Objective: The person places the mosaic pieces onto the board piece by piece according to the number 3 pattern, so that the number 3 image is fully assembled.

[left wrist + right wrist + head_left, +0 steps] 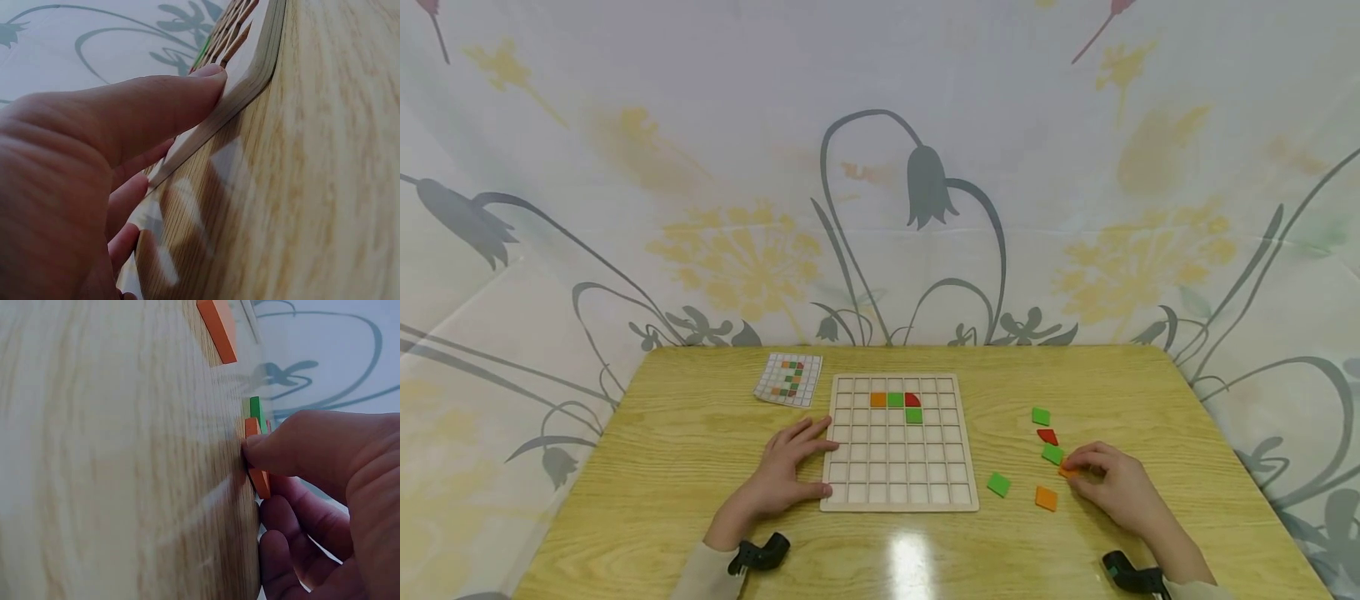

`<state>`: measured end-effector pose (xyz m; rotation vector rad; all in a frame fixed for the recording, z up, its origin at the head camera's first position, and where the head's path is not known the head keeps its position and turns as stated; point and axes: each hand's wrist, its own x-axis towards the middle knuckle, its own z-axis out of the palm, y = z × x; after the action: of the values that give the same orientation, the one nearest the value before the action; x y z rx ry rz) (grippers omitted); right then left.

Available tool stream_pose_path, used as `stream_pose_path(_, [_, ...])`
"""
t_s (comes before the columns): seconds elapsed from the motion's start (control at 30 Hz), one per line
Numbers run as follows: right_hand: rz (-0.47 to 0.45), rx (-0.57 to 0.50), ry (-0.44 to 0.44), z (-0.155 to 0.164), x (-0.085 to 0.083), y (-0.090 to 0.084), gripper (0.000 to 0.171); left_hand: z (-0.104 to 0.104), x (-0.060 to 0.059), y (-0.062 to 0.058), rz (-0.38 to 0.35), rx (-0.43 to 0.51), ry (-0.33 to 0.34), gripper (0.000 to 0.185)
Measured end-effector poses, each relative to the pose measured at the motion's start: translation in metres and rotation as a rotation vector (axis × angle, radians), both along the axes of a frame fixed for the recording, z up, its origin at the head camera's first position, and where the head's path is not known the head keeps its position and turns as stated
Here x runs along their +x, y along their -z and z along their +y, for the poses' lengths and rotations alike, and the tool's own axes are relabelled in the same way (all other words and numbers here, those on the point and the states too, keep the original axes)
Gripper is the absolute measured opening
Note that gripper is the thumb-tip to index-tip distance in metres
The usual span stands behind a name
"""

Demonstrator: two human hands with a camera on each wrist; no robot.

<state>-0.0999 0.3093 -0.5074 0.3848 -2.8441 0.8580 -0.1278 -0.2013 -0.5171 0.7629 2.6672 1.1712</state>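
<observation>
A square wooden grid board (897, 465) lies mid-table, with an orange square tile (878, 400), a green tile (896, 400) and a red quarter-round tile (912, 400) in one row. Another green tile (913, 415) sits just below the red one. My left hand (786, 468) rests at the board's left edge, thumb and fingertips touching the frame, as the left wrist view also shows. At the right, my right hand (1116, 486) pinches an orange square tile (252, 428) between thumb and fingers, at the table surface. Part of that tile is hidden by the thumb.
Beside the right hand lie loose tiles: green (1052, 454), red quarter-round (1047, 437), green (1041, 416), orange (1046, 498) and green (998, 484). A small paper card (788, 380) with a coloured grid pattern lies behind the left hand. A patterned curtain (880, 208) hangs beyond the table.
</observation>
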Motion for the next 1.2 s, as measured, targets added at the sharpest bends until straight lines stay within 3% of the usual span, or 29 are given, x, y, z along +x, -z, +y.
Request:
stream_pose_path(0.27, [-0.028,0.007,0.024,-0.002,0.000,-0.002,0.025,0.000,0.001,-0.001,0.002,0.006,0.001,0.054])
stream_pose_path(0.57, [0.027,-0.011,0.016,-0.003,-0.001,-0.003,0.026,0.000,0.001,-0.002,0.008,0.008,-0.001,0.054])
stream_pose_path(0.9, [0.064,-0.039,-0.018,-0.013,-0.004,-0.005,0.026,0.000,0.000,0.000,0.001,0.005,-0.004,0.054])
stream_pose_path(1.2, [0.026,-0.068,-0.079,-0.038,-0.010,-0.007,0.025,-0.001,0.000,0.002,0.001,0.008,-0.005,0.056])
